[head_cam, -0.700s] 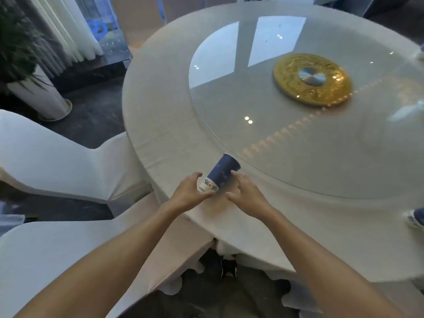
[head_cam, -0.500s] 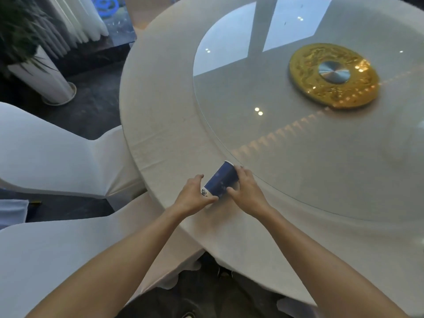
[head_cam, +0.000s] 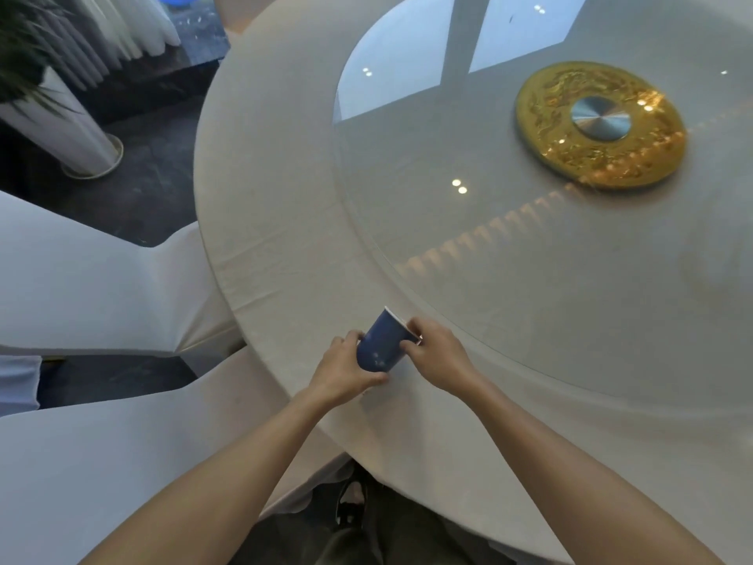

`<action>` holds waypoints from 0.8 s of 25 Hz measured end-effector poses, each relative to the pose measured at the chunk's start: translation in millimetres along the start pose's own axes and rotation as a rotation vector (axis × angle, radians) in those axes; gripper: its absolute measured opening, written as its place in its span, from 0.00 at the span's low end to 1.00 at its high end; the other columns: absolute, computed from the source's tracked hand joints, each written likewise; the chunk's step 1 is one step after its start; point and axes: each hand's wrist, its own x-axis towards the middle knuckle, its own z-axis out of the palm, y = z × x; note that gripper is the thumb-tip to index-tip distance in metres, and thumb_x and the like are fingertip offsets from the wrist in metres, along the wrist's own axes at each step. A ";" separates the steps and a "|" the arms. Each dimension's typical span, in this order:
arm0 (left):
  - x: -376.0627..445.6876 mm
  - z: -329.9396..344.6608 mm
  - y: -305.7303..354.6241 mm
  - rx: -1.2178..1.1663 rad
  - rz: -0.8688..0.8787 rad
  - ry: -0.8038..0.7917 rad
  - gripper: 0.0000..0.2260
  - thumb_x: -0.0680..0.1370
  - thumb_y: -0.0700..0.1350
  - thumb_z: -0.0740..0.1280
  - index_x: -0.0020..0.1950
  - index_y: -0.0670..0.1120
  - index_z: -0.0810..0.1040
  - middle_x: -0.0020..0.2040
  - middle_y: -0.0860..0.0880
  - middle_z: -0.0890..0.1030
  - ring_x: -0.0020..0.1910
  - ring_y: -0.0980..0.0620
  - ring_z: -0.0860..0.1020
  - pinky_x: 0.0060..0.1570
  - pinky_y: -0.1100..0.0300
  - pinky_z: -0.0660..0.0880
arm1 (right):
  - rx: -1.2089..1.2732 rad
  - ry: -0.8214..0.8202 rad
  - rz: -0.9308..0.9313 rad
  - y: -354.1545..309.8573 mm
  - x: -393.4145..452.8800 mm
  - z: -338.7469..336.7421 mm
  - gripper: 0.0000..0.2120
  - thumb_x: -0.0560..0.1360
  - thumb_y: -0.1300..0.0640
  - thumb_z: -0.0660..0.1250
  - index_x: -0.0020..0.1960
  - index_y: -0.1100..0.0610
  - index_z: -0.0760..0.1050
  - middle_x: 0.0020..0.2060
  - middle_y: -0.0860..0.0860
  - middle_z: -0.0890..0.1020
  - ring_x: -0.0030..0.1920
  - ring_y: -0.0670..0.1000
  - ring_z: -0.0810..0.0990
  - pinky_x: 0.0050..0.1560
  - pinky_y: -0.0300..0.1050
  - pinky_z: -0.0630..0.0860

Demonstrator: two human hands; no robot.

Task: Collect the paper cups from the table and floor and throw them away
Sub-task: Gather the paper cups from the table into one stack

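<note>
A dark blue paper cup (head_cam: 381,346) with a white rim is tilted above the near edge of the round table (head_cam: 269,205), its mouth pointing up and to the right. My left hand (head_cam: 346,371) wraps its lower part from the left and hides its base. My right hand (head_cam: 438,358) pinches its rim from the right. Both hands grip the cup between them. No other cup shows in this view.
A glass turntable (head_cam: 509,246) with a gold centre disc (head_cam: 599,124) covers most of the table. White-covered chairs (head_cam: 81,287) stand close on the left. A potted plant in a white planter (head_cam: 69,128) stands on the dark floor at the far left.
The cup has come up off the cloth and my left hand has closed further around its lower part. My right hand has moved onto the rim. The camera has shifted closer and left.
</note>
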 end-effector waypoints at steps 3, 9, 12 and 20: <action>-16.7 2.0 10.4 -0.056 0.066 -0.051 0.31 0.63 0.54 0.81 0.60 0.51 0.71 0.55 0.50 0.81 0.47 0.52 0.84 0.36 0.60 0.79 | 0.067 0.010 -0.031 -4.9 -39.3 -16.2 0.02 0.78 0.60 0.67 0.48 0.55 0.76 0.46 0.51 0.82 0.46 0.54 0.79 0.47 0.53 0.77; -48.8 35.0 49.7 -0.086 0.261 -0.170 0.32 0.63 0.55 0.82 0.60 0.53 0.70 0.54 0.54 0.81 0.50 0.55 0.83 0.41 0.62 0.76 | 0.091 0.179 0.051 3.7 -134.1 -39.9 0.15 0.76 0.59 0.67 0.36 0.43 0.69 0.38 0.46 0.80 0.41 0.51 0.80 0.43 0.52 0.77; -65.1 62.2 66.9 -0.089 0.352 -0.228 0.34 0.63 0.55 0.82 0.62 0.55 0.69 0.57 0.55 0.80 0.52 0.57 0.82 0.44 0.61 0.78 | 0.140 0.258 0.108 16.2 -175.1 -50.2 0.12 0.77 0.58 0.67 0.39 0.42 0.75 0.38 0.43 0.81 0.40 0.45 0.80 0.40 0.45 0.76; -99.5 143.5 99.5 -0.112 0.475 -0.368 0.31 0.66 0.50 0.83 0.63 0.55 0.71 0.56 0.57 0.82 0.51 0.66 0.82 0.41 0.67 0.80 | 0.250 0.362 0.239 64.6 -263.0 -65.4 0.08 0.77 0.54 0.66 0.53 0.51 0.83 0.48 0.48 0.86 0.48 0.50 0.84 0.50 0.49 0.82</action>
